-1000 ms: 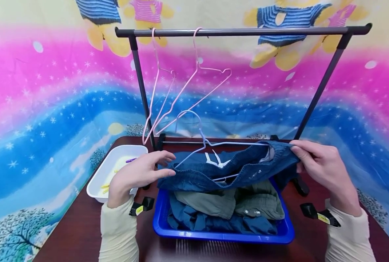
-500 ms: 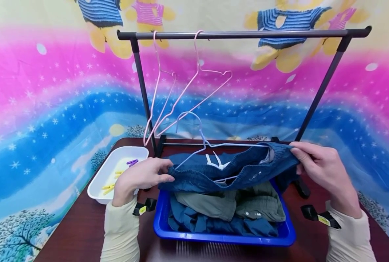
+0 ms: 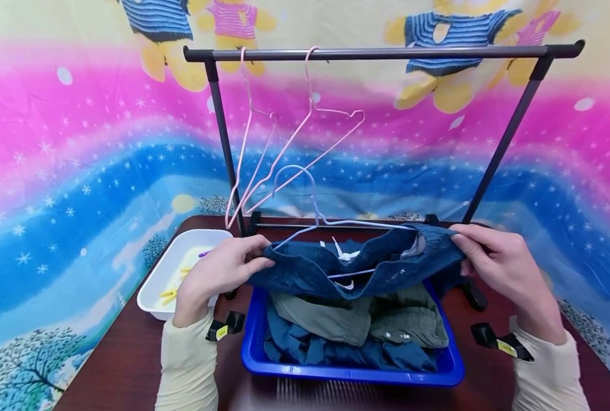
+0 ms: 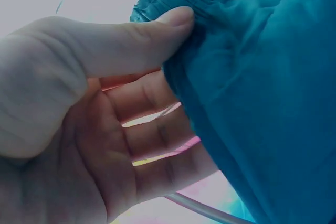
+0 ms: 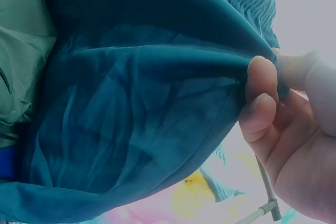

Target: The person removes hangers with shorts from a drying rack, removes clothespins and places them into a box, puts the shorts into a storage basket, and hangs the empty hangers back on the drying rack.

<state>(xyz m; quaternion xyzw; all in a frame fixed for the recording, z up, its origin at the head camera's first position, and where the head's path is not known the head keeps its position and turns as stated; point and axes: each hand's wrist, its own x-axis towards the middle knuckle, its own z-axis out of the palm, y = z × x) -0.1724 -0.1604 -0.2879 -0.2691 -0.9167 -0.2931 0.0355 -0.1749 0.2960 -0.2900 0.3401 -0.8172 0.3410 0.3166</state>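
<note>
Dark blue elastic-waist pants (image 3: 294, 273) are held stretched sideways above the blue basket, a white drawstring (image 3: 346, 254) at the waist. A pale blue wire hanger (image 3: 317, 212) lies inside the waistband, its hook standing up out of the opening. My left hand (image 3: 217, 275) pinches the left end of the waistband; in the left wrist view the thumb (image 4: 142, 40) presses on the cloth while the other fingers lie behind it. At the opposite end my right hand (image 3: 507, 265) pinches the waistband corner, with the cloth (image 5: 136, 93) drawn into folds toward the fingertips.
Below the pants, a blue basket (image 3: 353, 371) contains olive and dark blue clothes. A dark clothes rack (image 3: 387, 54) stands behind, two pink hangers (image 3: 284, 151) on its left side. To the left sits a white tray (image 3: 148, 297) with yellow and purple clothespins.
My left hand went from spread fingers to pinching the waistband, then rose slightly, lifting that end. The hanger's hook has moved up a little. My right hand keeps its grip, shifting slightly left.
</note>
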